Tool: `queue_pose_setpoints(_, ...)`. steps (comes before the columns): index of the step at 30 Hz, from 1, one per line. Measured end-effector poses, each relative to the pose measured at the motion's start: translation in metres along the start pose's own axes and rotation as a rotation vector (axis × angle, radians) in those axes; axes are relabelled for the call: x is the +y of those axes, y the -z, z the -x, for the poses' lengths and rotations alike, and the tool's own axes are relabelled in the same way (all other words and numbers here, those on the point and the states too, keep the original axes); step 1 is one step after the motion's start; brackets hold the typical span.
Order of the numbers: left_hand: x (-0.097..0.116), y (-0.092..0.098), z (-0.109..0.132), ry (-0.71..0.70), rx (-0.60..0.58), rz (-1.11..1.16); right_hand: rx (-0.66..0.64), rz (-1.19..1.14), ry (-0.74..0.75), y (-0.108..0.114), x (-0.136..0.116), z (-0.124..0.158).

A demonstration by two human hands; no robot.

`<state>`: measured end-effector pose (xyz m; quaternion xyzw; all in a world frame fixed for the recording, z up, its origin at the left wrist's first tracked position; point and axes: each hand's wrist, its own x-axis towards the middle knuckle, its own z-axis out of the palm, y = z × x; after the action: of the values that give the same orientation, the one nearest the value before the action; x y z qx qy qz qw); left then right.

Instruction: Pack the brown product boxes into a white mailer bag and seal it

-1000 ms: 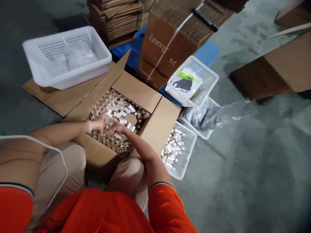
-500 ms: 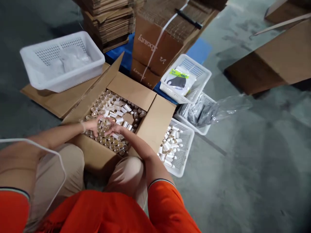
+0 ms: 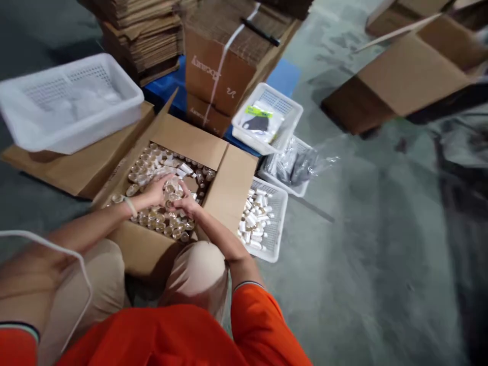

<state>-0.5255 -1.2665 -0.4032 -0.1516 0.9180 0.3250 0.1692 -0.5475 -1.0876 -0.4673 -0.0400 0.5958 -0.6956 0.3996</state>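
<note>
Both hands are inside an open cardboard box (image 3: pixel 224 193) packed with small bottles whose round, clear ends face up. Between my left hand (image 3: pixel 155 192) and my right hand (image 3: pixel 187 202) a cluster of several small bottles (image 3: pixel 172 192) is pressed together. My left fingers wrap the cluster's left side, and my right fingers close on its right side. More upright bottles (image 3: pixel 160 223) stand in rows along the box's near side. White-bodied bottles (image 3: pixel 185 169) lie on their sides toward the far part of the box.
A white basket (image 3: pixel 280 223) of loose white bottles stands right of the box. Behind it are a basket (image 3: pixel 297 109) with packaged goods and grey plastic-wrapped items (image 3: pixel 301 168). A large white basket (image 3: pixel 76 132) rests on the left flap. Stacked cartons (image 3: pixel 221 66) stand behind.
My hands have closed around a cluster of bottles and gathered it between them. The view has shifted, so the surroundings appear further left.
</note>
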Motion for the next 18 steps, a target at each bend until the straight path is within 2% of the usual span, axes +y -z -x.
queue_pose_setpoints(3, 0.053, -0.012, -0.002, -0.232, -0.035, -0.109, 0.158, -0.114, 0.074, 0.042, -0.002, 0.033)
queue_pose_setpoints(5, 0.094, -0.034, 0.002, -0.394, -0.059, -0.126, 0.286, -0.126, 0.148, 0.078, -0.001, 0.070)
queue_pose_setpoints(8, 0.156, -0.086, 0.015, -0.567, -0.164, -0.113, 0.528, -0.112, 0.180, 0.134, 0.013, 0.136)
queue_pose_setpoints(11, 0.200, -0.139, 0.026, -0.661, -0.321, -0.105, 0.759, -0.147, 0.180, 0.182, 0.037, 0.193)
queue_pose_setpoints(13, 0.213, -0.161, 0.029, -0.716, -0.387, -0.076, 0.824, -0.176, 0.168, 0.208, 0.051, 0.216)
queue_pose_setpoints(15, 0.208, -0.163, 0.025, -0.747, -0.382, -0.018, 0.823, -0.152, 0.117, 0.228, 0.058, 0.226)
queue_pose_setpoints(17, 0.188, -0.145, 0.012, -0.686, -0.317, 0.024, 0.826, -0.013, 0.000, 0.238, 0.055, 0.223)
queue_pose_setpoints(18, 0.173, -0.129, 0.003, -0.599, -0.272, 0.024, 0.853, 0.104, -0.059, 0.238, 0.051, 0.217)
